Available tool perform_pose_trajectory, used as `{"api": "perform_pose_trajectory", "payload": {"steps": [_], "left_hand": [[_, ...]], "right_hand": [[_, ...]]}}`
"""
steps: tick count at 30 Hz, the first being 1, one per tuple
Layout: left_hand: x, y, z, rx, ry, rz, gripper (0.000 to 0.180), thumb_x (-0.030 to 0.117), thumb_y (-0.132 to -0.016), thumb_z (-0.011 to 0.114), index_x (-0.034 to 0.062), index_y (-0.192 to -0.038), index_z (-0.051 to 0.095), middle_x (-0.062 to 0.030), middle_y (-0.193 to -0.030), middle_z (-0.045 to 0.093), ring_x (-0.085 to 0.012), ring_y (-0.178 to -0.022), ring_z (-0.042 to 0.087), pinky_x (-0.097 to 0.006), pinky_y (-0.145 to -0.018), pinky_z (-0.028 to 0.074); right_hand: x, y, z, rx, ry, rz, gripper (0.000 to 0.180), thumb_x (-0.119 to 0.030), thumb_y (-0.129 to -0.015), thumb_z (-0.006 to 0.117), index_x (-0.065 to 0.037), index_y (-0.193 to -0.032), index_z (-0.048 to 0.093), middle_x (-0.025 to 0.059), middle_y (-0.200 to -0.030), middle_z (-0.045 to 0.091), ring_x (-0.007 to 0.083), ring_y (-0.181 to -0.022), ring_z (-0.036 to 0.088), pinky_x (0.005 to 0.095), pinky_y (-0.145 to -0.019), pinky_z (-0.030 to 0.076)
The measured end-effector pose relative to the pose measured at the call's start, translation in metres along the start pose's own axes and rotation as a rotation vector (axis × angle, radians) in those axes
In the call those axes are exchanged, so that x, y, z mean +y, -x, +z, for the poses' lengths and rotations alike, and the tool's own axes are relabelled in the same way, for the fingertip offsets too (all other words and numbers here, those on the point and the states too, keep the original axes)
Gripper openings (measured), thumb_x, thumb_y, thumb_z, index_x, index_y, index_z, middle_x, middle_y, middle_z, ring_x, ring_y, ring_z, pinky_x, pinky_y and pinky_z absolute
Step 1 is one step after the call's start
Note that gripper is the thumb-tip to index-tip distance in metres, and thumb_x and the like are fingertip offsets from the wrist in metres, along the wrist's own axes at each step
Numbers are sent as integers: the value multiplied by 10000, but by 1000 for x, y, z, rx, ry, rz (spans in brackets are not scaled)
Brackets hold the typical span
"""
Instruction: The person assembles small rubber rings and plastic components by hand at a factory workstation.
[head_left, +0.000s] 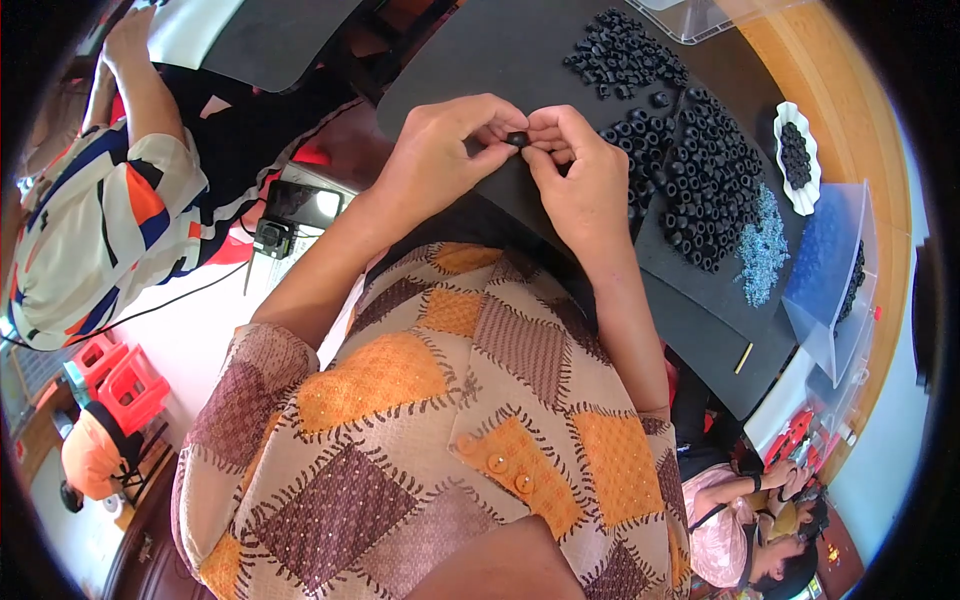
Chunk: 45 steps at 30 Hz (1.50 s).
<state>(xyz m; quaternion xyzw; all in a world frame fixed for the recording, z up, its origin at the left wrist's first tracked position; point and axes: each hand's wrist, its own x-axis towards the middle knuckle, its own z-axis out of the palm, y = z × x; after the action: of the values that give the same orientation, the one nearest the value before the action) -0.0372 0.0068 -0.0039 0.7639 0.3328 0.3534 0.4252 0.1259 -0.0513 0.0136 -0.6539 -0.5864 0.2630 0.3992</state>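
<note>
My left hand point(448, 148) and my right hand point(583, 172) meet over the dark table, fingertips pinched from both sides on one small round black part point(517, 139). My fingers cover much of it, so its exact kind cannot be made out. Just right of my right hand spreads a large heap of short black ring-shaped pieces point(705, 165) with open centres. Farther back lies another pile of small black pieces point(615, 52). Beside the big heap is a scatter of tiny light-blue bits point(762, 245).
A white fluted dish point(785, 118) of black pieces stands at the right, near a clear bluish plastic box point(825, 270). A thin yellow stick point(743, 358) lies near the table's right edge. One person point(110, 225) sits at left; others work at lower right.
</note>
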Motion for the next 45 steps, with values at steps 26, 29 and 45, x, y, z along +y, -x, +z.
{"api": "perform_pose_trajectory", "payload": {"steps": [26, 29, 45], "left_hand": [[-6, -2, 4, -15, -6, -30, 180, 27, -788, 768, 10, -960, 716, -71, -901, 698, -126, -736, 671, -247, -663, 539], [-5, -1, 3, -12, -4, -28, 185, 15, -780, 766, 11, -959, 719, -72, -900, 698, -134, -717, 667, -251, -653, 535], [-10, -2, 5, 16, -188, 117, 188, 14, -751, 766, 1, -926, 700, -104, -856, 682, -213, -737, 681, -274, -673, 543]], "right_hand": [[0, -14, -12, 61, -206, -28, 101, -66, -851, 724, -9, -916, 673, 38, -777, 659, 99, -716, 643, 242, -665, 510], [-14, -19, -8, 130, -570, -104, 172, -128, -932, 684, -12, -816, 633, -27, -725, 583, 33, -659, 502, 205, -607, 413], [-8, -19, 26, 5, -1060, -107, 368, -33, -962, 557, -48, -616, 431, -63, -619, 418, 30, -581, 354, 244, -523, 265]]}}
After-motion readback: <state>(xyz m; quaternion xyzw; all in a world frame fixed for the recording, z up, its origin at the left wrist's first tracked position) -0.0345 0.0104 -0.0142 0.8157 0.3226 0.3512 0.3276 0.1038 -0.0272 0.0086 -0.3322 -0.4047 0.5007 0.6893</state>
